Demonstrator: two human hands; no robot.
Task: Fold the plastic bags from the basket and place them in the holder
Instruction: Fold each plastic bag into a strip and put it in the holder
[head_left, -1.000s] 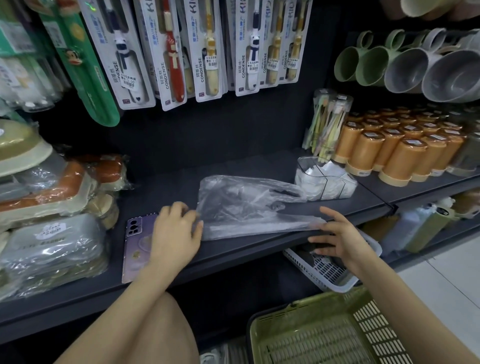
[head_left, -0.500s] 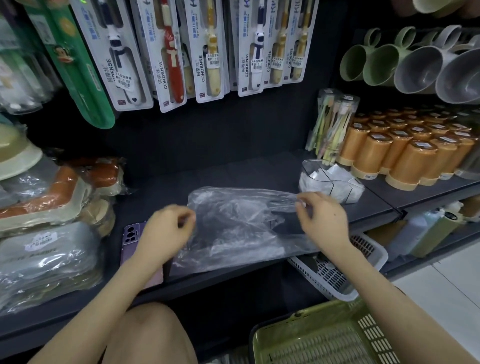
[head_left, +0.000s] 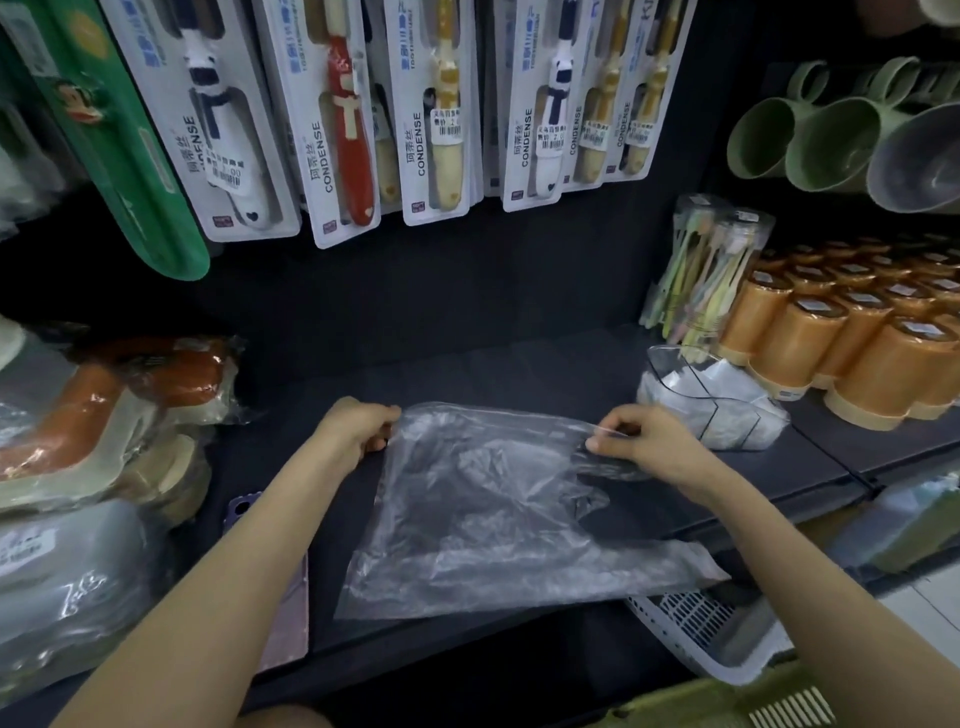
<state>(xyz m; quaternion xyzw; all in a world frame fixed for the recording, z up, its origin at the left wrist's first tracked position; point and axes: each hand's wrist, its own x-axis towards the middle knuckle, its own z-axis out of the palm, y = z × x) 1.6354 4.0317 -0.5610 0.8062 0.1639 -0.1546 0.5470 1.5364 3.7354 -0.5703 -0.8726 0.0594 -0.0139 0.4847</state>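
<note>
On the dark shelf (head_left: 493, 374), left hand (head_left: 353, 431) and right hand (head_left: 649, 441) apparently pinch the plastic bag (head_left: 478, 519).

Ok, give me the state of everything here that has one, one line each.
plastic bag, spread on the shelf, far edge lifted
left hand, pinches the bag's far left corner
right hand, pinches the bag's far right edge
holder, stands on the shelf, folded white bags inside
phone, flat on the shelf, partly under the left forearm
white basket, below the shelf, mostly hidden
</note>
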